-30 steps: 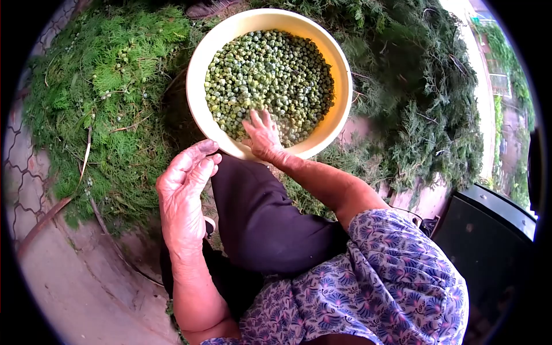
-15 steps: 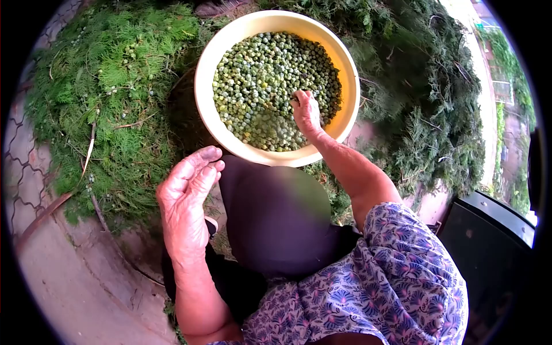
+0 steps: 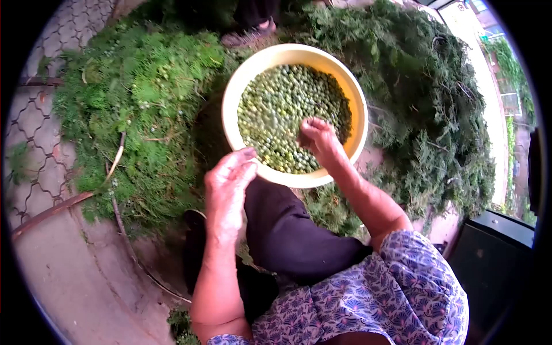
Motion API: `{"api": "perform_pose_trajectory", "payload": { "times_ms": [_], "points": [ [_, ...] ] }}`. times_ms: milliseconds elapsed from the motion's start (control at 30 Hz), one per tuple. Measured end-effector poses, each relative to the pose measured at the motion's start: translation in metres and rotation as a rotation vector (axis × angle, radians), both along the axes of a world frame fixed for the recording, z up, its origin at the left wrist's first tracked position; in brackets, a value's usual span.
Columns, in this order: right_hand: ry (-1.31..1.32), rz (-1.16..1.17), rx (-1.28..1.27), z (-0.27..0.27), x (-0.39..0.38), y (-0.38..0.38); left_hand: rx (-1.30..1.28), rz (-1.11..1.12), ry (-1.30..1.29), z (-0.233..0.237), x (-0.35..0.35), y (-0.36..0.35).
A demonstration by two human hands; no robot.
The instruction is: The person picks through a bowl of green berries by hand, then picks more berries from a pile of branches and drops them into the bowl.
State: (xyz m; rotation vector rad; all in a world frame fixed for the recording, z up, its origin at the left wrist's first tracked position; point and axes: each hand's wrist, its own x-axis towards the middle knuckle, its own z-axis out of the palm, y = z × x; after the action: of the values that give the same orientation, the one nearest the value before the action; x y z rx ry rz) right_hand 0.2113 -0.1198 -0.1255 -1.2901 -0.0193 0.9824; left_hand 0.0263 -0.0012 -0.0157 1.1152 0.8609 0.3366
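A cream-yellow plastic tub (image 3: pixel 231 109) holds many small round green cones or berries (image 3: pixel 282 95). My right hand (image 3: pixel 322 141) is over the near right part of the tub, just above the cones, its fingers curled in. Whatever is between its fingertips looks dark and blurred. At the tub's near left rim is my left hand (image 3: pixel 229 183), thumb and fingers drawn together in a pinch. I cannot make out what, if anything, lies between those fingertips. My dark-trousered knee (image 3: pixel 282 224) is against the near side of the tub.
Cut evergreen branches (image 3: pixel 144 115) are heaped to the left, and a darker heap (image 3: pixel 414 109) lies to the right. Another person's shoe (image 3: pixel 250 34) shows beyond the tub. Bare sticks (image 3: pixel 63 210) lie on the paving (image 3: pixel 34 138). A dark box (image 3: pixel 494 241) stands at right.
The view has shifted, so the tub sits lower and further right. My left hand has come up to the tub's rim. My right hand stays over the cones, fingers still curled.
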Motion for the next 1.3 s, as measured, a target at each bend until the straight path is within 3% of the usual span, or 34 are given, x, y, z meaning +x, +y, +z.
{"api": "perform_pose_trajectory", "payload": {
  "times_ms": [67,133,300,433,500,600,633,667,700,833,867,933,1000,1100,1300],
  "points": [
    [0.004,0.093,0.060,0.035,-0.017,0.004,0.095,-0.070,0.008,-0.011,0.005,-0.003],
    [0.066,0.167,0.123,0.051,-0.034,0.007,0.023,0.023,-0.021,-0.007,0.016,-0.010],
    [-0.312,0.491,0.015,0.072,-0.053,0.007,-0.005,-0.167,0.048,-0.005,0.012,0.002],
    [-0.253,0.435,0.012,0.073,-0.055,0.000,-0.075,-0.099,0.000,-0.008,0.018,0.000],
    [-0.381,0.358,-0.027,0.071,-0.045,-0.016,-0.072,-0.018,-0.038,-0.013,0.013,-0.009],
    [-0.433,0.440,-0.308,0.055,-0.029,-0.065,-0.067,0.020,-0.028,-0.014,0.005,-0.005],
    [-0.715,0.600,-0.478,0.041,-0.025,-0.088,-0.059,0.024,-0.033,-0.011,0.000,-0.004],
    [-0.645,0.669,-0.571,0.031,-0.023,-0.109,-0.041,0.031,-0.049,-0.007,-0.001,0.000],
    [-0.763,0.759,-0.637,0.011,-0.020,-0.135,-0.028,0.028,-0.045,-0.002,-0.003,0.002],
    [-1.064,0.979,-0.637,-0.040,-0.017,-0.177,-0.006,0.055,-0.017,0.004,-0.017,0.009],
    [-1.061,0.983,-0.641,-0.046,-0.011,-0.167,0.000,0.055,-0.012,0.003,-0.020,0.010],
    [-1.082,0.542,-0.516,-0.062,-0.004,-0.135,-0.005,0.103,0.025,0.006,-0.020,0.010],
    [-1.073,0.436,-0.561,-0.082,0.006,-0.110,-0.016,0.110,0.036,0.007,-0.023,0.012],
    [-1.147,0.424,-0.699,-0.117,0.009,-0.082,-0.012,0.119,0.050,0.009,-0.025,0.013],
    [-1.358,0.744,-0.768,-0.140,0.008,-0.057,-0.016,0.102,0.083,0.009,-0.027,0.013]
  ]
}}
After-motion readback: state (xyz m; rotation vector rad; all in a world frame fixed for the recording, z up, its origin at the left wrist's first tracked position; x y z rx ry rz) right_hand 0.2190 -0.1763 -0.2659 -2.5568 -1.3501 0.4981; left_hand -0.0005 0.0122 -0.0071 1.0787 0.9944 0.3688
